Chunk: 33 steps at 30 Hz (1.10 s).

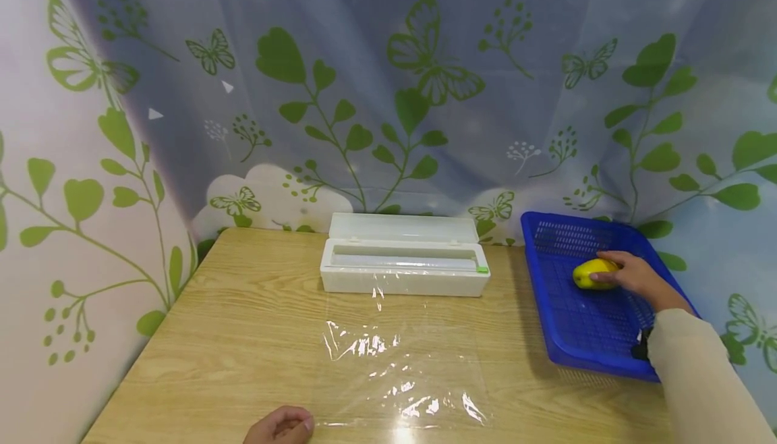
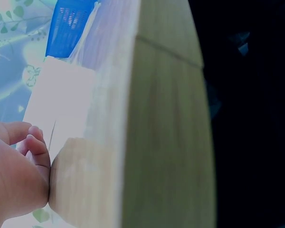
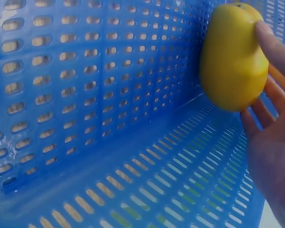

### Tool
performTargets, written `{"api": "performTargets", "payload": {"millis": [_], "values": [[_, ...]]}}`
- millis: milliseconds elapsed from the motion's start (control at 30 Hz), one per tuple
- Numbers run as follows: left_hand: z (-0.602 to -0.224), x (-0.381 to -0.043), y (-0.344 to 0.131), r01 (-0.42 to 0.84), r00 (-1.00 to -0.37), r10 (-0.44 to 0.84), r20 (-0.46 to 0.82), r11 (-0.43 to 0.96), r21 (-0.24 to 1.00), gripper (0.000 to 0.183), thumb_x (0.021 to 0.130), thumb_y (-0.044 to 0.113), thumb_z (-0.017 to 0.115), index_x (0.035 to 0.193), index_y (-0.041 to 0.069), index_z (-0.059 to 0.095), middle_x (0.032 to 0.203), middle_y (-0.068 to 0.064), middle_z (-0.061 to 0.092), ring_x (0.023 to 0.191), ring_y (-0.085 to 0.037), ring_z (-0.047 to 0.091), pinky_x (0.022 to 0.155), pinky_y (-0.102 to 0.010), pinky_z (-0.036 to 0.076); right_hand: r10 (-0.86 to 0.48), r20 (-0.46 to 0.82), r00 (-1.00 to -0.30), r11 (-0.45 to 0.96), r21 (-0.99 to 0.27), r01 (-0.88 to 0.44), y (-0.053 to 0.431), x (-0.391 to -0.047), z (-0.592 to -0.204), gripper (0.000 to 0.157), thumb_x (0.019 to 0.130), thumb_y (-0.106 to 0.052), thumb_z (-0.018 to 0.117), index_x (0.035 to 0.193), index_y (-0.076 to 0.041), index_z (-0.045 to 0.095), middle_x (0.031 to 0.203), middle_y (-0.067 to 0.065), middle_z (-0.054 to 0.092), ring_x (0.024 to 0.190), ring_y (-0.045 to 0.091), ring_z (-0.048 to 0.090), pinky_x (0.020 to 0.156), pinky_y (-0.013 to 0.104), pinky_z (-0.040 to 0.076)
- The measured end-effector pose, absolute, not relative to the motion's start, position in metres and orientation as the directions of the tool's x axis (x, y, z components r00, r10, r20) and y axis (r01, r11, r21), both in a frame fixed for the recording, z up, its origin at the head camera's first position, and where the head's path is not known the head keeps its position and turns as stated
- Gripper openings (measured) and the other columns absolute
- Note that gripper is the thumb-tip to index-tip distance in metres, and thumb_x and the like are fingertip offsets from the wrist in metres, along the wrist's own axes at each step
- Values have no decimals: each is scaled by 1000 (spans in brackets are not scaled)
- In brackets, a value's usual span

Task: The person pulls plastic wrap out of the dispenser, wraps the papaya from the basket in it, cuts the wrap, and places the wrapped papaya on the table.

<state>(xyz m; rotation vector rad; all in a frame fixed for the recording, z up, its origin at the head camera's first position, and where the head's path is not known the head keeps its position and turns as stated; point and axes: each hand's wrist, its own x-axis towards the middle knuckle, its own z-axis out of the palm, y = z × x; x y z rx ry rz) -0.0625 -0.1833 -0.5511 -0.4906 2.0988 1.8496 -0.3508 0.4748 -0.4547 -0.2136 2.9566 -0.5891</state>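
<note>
My right hand grips a yellow oblong fruit inside the blue basket, thumb on one side and fingers round the other. In the right wrist view the fruit is smooth, with a slightly lobed upper end. Down at the front of the table, my left hand rests with loosely curled fingers and holds nothing. Beside it lies a sheet of clear plastic wrap, spread over the wood. The sheet runs out from the roll in a white wrap dispenser, whose lid stands raised.
A small black item lies in the basket's near right corner, partly behind the sleeve. A green slider sits at the dispenser's right end. Behind the wooden table hangs a leaf-and-butterfly patterned curtain.
</note>
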Motion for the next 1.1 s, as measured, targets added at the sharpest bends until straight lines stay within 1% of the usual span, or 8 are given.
{"api": "performTargets", "payload": {"millis": [167,300,467,633,700,833,1000,1100], "values": [[-552,-62,-184,-453,-892,-60,-449,110,885,38,86,30,75,107,-1,68,82,-4,68,74,-18,65,66,-34,56,-124,-130,-984,932,-356,-70,473,-351,-455,84,98,-55,57,146,12,38,145,44,27,129,67,23,103,77,25],[-551,-62,-185,-454,-891,-69,-449,119,883,36,86,30,75,106,0,69,82,-3,68,73,-18,65,65,-34,56,-113,-164,-980,923,-382,-43,471,-351,-456,86,98,-58,54,148,9,35,146,43,23,129,67,22,101,77,27],[-549,-63,-184,-457,-889,-73,-451,125,881,35,87,29,75,107,0,69,82,-3,68,74,-18,65,65,-34,56,-129,-164,-978,909,-414,-50,468,-352,-460,86,97,-55,57,148,11,36,147,44,24,127,60,31,100,72,34],[-547,-63,-182,-458,-889,-63,-453,127,880,35,88,28,73,107,0,69,83,-3,68,74,-18,65,66,-35,56,-115,-178,-977,913,-407,-33,466,-351,-459,87,97,-57,55,147,12,35,144,45,31,118,53,42,97,68,39],[-547,-62,-182,-459,-889,-67,-454,130,879,34,88,28,73,107,0,69,83,-3,68,74,-18,65,66,-35,56,-107,-194,-975,912,-409,-19,466,-350,-459,89,97,-59,53,148,12,32,144,45,31,117,53,43,97,68,39],[-548,-62,-182,-450,-893,-74,-444,131,883,35,87,28,74,107,0,69,82,-4,68,74,-18,65,66,-35,56,-110,-207,-972,918,-396,-19,463,-351,-458,92,97,-61,51,151,10,29,146,47,28,123,57,40,100,71,37],[-552,-62,-184,-435,-900,-76,-429,112,893,38,86,29,75,107,-1,69,83,-4,69,74,-19,66,66,-34,57,-111,-192,-975,919,-393,-28,457,-352,-457,90,97,-61,53,149,10,35,145,45,33,123,56,42,101,71,37],[-555,-61,-183,-436,-900,-61,-432,77,897,38,85,29,76,106,-2,68,83,-4,68,74,-19,67,66,-35,58,-97,-183,-978,919,-393,-18,455,-350,-457,90,96,-62,55,146,11,39,141,43,39,116,51,47,97,67,41]]}}
